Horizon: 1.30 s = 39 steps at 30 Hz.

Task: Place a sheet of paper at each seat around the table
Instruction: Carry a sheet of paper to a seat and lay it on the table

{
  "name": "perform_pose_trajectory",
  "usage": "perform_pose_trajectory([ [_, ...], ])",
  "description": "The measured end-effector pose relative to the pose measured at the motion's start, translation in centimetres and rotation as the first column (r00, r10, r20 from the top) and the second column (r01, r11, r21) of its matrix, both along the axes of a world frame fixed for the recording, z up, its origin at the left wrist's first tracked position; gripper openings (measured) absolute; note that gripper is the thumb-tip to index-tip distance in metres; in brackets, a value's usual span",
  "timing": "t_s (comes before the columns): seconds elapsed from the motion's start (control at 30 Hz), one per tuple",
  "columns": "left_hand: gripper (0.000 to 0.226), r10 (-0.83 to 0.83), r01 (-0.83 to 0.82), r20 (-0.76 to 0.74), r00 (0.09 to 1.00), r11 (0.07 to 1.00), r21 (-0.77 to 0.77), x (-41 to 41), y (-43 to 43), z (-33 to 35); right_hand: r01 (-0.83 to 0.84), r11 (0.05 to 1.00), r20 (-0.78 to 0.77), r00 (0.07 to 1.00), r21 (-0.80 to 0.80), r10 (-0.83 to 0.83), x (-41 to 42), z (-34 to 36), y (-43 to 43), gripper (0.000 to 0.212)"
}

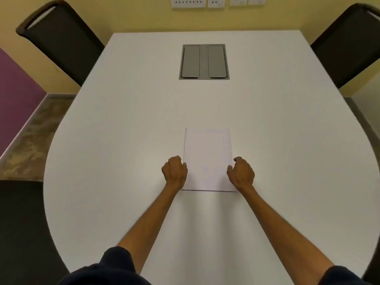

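Note:
A small stack of white paper sheets (207,155) lies flat on the white table (123,120), straight ahead of me. My left hand (174,171) rests at the stack's left edge with fingers curled, its thumb touching the paper. At the right edge sits my right hand (241,172), fingers curled, thumb on the paper. Whether either hand grips the sheets I cannot tell. A dark chair (61,38) stands at the far left seat. Another dark chair (347,44) stands at the far right seat.
A grey cable hatch (204,61) is set into the table's middle, beyond the stack. Wall sockets (189,2) line the yellow wall at the far end. A dark seat (18,223) shows at the near left. Floor (30,136) runs along the left side.

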<state>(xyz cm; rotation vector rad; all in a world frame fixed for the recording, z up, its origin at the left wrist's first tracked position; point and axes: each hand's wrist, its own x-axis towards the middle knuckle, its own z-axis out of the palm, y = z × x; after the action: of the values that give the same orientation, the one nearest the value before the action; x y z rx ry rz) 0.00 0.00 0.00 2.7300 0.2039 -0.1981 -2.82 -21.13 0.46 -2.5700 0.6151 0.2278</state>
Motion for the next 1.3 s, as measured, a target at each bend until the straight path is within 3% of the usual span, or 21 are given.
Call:
perform_pose_trajectory([
  [0.37, 0.035, 0.089, -0.093, -0.102, 0.991, 0.995, -0.038, 0.9, -0.9, -3.6, 0.084, 0.993, -0.087, 0.992, -0.079, -0.09, 0.4, -3.7, 1.5, 0.048],
  [0.73, 0.026, 0.055, -0.052, -0.116, 0.992, 0.998, 0.028, 0.7, -1.9, -5.0, 0.089, 0.989, -0.104, 0.989, -0.122, -0.102, 0.6, -4.5, 2.0, 0.04],
  [1.07, 0.029, 0.062, -0.062, -0.054, 0.997, 0.998, 0.0, 0.7, -2.2, -5.0, 0.093, 0.984, -0.043, 0.994, -0.154, -0.101, 0.6, -5.2, 2.0, 0.04],
  [1.3, 0.021, 0.186, -0.187, -0.02, 0.982, 0.976, -0.114, 1.7, -2.1, -4.3, 0.271, 0.96, 0.054, 0.962, -0.063, -0.268, 1.2, -5.6, 1.7, 0.026],
])
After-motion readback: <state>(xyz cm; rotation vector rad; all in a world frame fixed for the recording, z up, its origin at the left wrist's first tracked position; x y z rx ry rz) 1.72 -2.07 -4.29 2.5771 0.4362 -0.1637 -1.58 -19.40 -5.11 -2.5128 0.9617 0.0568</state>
